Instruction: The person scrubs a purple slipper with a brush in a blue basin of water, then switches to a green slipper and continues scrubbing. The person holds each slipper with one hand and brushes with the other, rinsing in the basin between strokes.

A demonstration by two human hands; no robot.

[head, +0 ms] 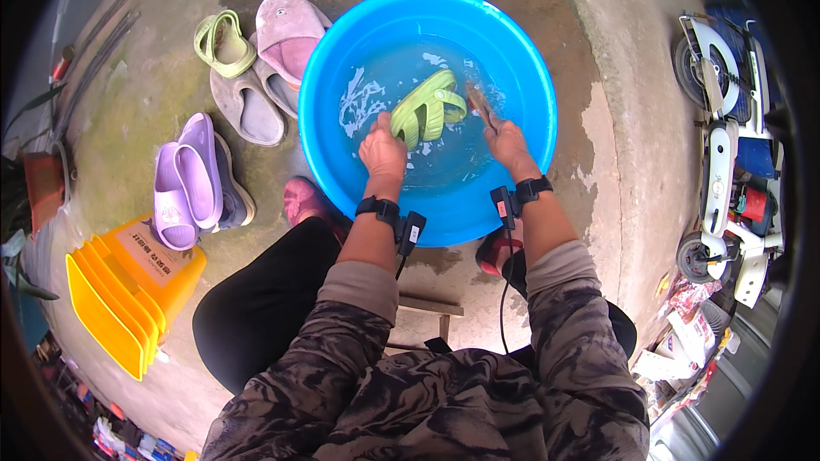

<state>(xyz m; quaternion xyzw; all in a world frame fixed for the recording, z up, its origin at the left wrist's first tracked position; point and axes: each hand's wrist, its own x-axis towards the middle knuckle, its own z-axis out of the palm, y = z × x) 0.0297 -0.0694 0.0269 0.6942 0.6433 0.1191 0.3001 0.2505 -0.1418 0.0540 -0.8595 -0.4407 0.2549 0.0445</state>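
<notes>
A round blue plastic basin [416, 218] of water stands on the floor before me. Over the water my left hand [383, 147] grips a light green strapped sandal [428, 109] by one end, its heel strap on the right. My right hand [509, 146] is closed around a brush [478, 102] that looks wooden; its far end is at the water, to the right of the sandal and apart from it. Bristles are hard to make out. Both wrists carry black bands with small cabled devices.
A matching green sandal [224, 45], greyish-pink slippers [291, 32] and grey clogs [246, 109] lie left of the basin. Nearer are purple slides [198, 173], a dark shoe [234, 186] and stacked yellow bins [138, 275]. A white electric scooter [717, 173] stands far right.
</notes>
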